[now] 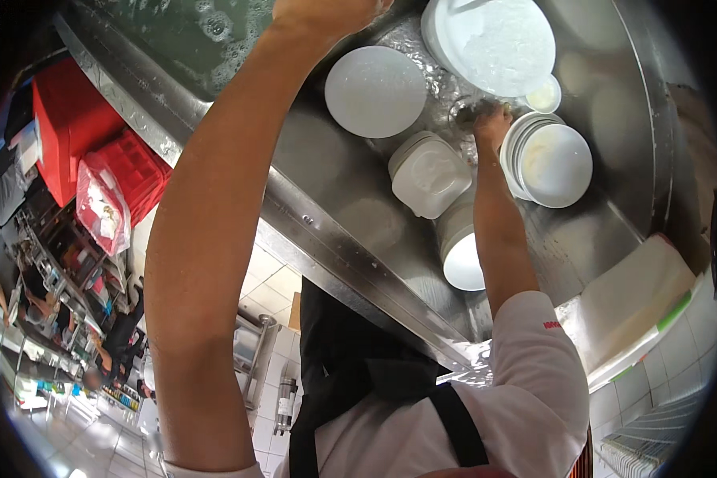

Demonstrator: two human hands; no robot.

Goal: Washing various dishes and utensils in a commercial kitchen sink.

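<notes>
My left hand (pixel 333 13) is at the top edge, partly cut off, above the wall beside a basin of soapy water (pixel 215 30); what it holds, if anything, cannot be seen. Down in the steel sink (pixel 334 173), my right hand (pixel 492 122) reaches to the splashing water, just left of a stack of round white bowls (pixel 555 164). Its fingers are blurred. Above it lies a large oval white plate (pixel 496 48), with a small white dish (pixel 544 95) at its lower edge. To the left are a round white plate (pixel 375 91) and stacked squarish white dishes (pixel 431 176). More white bowls (pixel 463 263) lie beside my right forearm.
The sink's raised steel rim (pixel 346 245) runs diagonally before my body. A white board with a green edge (pixel 639 305) is at the right. Red crates (pixel 125 173) stand on the left, with a bag on them. Several people are in the kitchen beyond.
</notes>
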